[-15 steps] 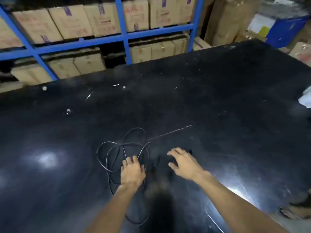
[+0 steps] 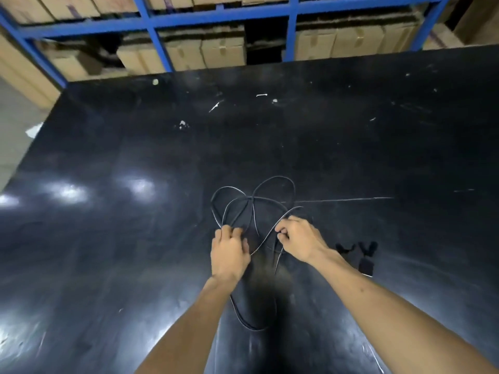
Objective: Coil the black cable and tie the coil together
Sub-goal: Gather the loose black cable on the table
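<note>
Your thin, glossy black cable (image 2: pixel 252 209) lies in loose, uneven loops on the dark shiny tabletop (image 2: pixel 108 238), and its tangle runs lengthwise along the line between your 2 forearms: several loops fan out just beyond your knuckles, while 1 long loop trails back toward you, passing under your left wrist. Your left hand (image 2: pixel 229 252) has its fingers curled over the strands on the left side of the tangle, apparently gripping them. Your right hand (image 2: pixel 299 238) is clenched around a strand at the tangle's right edge. Both hands sit about equally near, so the trailing loop behind them probably needs gathering forward. A small dark object (image 2: pixel 366 261) lies just right of your right wrist; I cannot tell what it is.
</note>
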Demonstrator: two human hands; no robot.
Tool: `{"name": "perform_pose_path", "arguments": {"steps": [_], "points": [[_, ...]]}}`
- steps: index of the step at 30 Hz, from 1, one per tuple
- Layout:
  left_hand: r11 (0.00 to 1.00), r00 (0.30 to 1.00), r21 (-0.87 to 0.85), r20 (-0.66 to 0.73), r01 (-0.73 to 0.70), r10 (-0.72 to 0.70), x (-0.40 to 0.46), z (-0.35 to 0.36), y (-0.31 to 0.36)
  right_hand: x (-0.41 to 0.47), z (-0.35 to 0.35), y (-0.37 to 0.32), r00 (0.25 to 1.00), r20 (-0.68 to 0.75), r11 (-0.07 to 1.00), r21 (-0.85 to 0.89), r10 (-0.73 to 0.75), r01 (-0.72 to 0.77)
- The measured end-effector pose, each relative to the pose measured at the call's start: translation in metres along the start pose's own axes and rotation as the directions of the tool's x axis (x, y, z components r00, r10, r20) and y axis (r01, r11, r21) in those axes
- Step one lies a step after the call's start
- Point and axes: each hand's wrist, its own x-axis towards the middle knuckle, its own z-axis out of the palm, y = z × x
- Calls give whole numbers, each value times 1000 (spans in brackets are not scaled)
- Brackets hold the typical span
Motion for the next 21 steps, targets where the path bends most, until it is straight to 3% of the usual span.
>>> {"name": "perform_pose_path", "arguments": {"steps": [2, 4, 6, 12, 15, 21], "points": [[978, 979, -53, -2, 204, -204, 0, -5, -13, 0, 5, -5, 1000, 27, 1000, -2, 1, -1], [887, 901, -162, 117, 432, -417, 1, -9, -27, -5, 14, -12, 997, 70, 1000, 9, -11, 11], [787, 830, -271, 244, 555, -501, 3, -11, -43, -10, 24, -20, 994, 100, 999, 18, -36, 34], [741, 842, -401, 286, 539, -458, 6, -6, -61, 3, 43, -47, 996, -22, 996, -37, -81, 80], [750, 853, -409, 287, 521, -436, 6, -5, -70, 17, 36, -51, 996, -15, 987, -138, -86, 84], [794, 888, -402, 265, 456, -376, 4, 0, -76, 13, 4, -12, 943, 311, 902, -366, -113, 229]]}}
